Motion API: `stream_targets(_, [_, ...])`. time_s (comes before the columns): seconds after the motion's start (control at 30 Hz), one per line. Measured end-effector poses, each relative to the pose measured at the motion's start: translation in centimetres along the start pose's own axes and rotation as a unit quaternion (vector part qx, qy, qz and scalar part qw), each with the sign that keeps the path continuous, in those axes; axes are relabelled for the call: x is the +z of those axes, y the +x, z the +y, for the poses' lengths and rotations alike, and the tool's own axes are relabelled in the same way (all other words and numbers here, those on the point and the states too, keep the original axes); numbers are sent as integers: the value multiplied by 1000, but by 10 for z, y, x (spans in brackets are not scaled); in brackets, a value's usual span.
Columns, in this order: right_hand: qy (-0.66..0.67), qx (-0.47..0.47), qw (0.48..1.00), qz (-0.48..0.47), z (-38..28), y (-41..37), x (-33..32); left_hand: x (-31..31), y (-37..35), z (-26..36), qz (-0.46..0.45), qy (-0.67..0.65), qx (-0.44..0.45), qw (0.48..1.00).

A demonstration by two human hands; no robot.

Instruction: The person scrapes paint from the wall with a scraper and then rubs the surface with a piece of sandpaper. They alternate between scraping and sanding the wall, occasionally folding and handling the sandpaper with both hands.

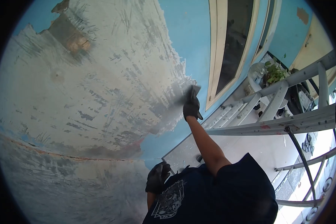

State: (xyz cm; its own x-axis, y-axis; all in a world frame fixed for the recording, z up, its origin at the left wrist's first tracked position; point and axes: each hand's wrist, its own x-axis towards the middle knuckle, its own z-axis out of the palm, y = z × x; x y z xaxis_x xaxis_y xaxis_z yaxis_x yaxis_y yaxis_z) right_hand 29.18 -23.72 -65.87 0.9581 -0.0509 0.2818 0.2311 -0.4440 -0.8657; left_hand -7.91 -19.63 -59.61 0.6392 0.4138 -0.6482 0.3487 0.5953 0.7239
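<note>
My right hand (192,107), in a dark glove, reaches up to the wall (138,71). It is closed on a flat scraper (195,90), whose blade is smeared by motion. The scraper is at the ragged border between the pale, patchy coating and the blue paint (192,48). Lower down, close to my body, my left hand (158,177) wears the same kind of glove. Its fingers are curled, and whatever they hold is too small to make out.
A metal ladder (272,127) slants across the right side. Beyond it are a leafy plant (274,72) and assorted belongings. A cream-framed window (214,56) is set in the blue wall. A crack (63,155) crosses the wall at lower left.
</note>
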Motion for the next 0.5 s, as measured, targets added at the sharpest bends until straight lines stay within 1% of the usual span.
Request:
stream_targets(0.03, [217,210,946,-118,3,10,-14,3,3,5,-8,-8,11,1000])
stream_targets(0.07, [45,-16,999,-6,-11,-4,-18,2,10,7,-13,-4,13,1000])
stream_targets(0.1, [101,-158,981,55,-26,-10,-13,-4,14,3,-8,-3,3,1000])
stream_targets(0.13, [134,-262,955,37,-72,-14,-47,-8,15,-3,0,-3,-10,1000])
stream_targets(0.17, [168,-362,917,9,-119,-18,-80,-9,16,-5,3,0,-19,1000])
stream_targets(0.2, [166,-355,920,9,-98,-18,-63,-8,19,-3,2,22,-19,1000])
stream_targets(0.27, [85,-271,954,94,-31,-22,-3,-8,20,4,3,49,-22,999])
stream_targets(0.3, [62,46,996,-39,-6,-21,2,-6,20,8,-5,33,-10,999])
stream_targets(0.37, [-8,64,997,-48,8,-19,8,-4,21,10,-17,18,1,1000])
stream_targets(0.4, [-36,-64,996,49,9,-28,18,-6,21,10,-8,0,1,1000])
stream_targets(0.43, [4,-173,979,111,-27,-30,4,-8,22,7,3,-22,1,1000])
stream_targets(0.47, [50,-168,982,68,-42,-34,-3,-10,22,3,5,-23,-3,1000])
stream_targets(0.5, [95,-158,982,26,-57,-37,-11,-14,25,0,20,-16,-25,999])
